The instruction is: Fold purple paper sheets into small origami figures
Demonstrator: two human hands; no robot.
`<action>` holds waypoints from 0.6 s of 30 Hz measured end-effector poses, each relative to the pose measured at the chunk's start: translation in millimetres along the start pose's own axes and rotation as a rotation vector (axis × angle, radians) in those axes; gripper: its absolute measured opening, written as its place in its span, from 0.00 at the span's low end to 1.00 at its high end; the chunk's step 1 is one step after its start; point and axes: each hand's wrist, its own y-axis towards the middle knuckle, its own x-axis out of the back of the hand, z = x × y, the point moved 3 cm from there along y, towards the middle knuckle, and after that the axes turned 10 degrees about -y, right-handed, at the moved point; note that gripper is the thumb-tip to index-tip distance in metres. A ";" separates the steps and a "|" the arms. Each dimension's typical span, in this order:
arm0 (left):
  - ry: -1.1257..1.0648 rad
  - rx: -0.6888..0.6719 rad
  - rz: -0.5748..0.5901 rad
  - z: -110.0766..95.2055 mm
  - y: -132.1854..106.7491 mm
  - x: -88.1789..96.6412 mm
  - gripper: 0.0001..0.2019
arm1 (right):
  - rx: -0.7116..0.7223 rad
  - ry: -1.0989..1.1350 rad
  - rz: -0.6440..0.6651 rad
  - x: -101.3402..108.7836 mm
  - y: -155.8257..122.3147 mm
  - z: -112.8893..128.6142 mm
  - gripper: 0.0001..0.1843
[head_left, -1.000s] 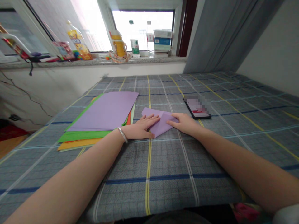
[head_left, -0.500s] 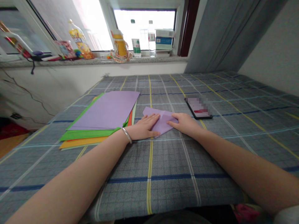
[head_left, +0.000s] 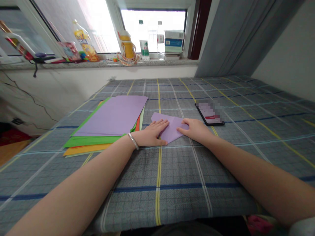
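A folded sheet of purple paper [head_left: 174,126] lies on the checked cloth in front of me. My left hand [head_left: 155,132], with a silver bangle at the wrist, rests flat on the paper's left part, fingers stretched out. At the right edge, my right hand [head_left: 193,127] pinches the paper between thumb and fingers. Some of the paper's left side is hidden beneath my left hand. Left of it sits a stack of coloured paper [head_left: 110,116], purple on top, with green, orange and pale sheets showing below.
A phone [head_left: 210,113] lies on the cloth [head_left: 182,170] beyond my right hand. Along the windowsill [head_left: 157,63] stand a yellow drink bottle [head_left: 85,41], a yellow cup [head_left: 127,47], clear bottles and stacked boxes [head_left: 173,42]. A grey curtain [head_left: 236,39] hangs at the right.
Both hands stay in nearly the same places on the purple paper. Its raised middle crease looks slightly flatter now. The whole view has shifted a little.
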 end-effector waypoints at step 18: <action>0.251 -0.029 -0.123 -21.2 -1.5 -7.2 0.27 | -0.021 0.004 -0.027 -1.8 1.4 -0.9 0.17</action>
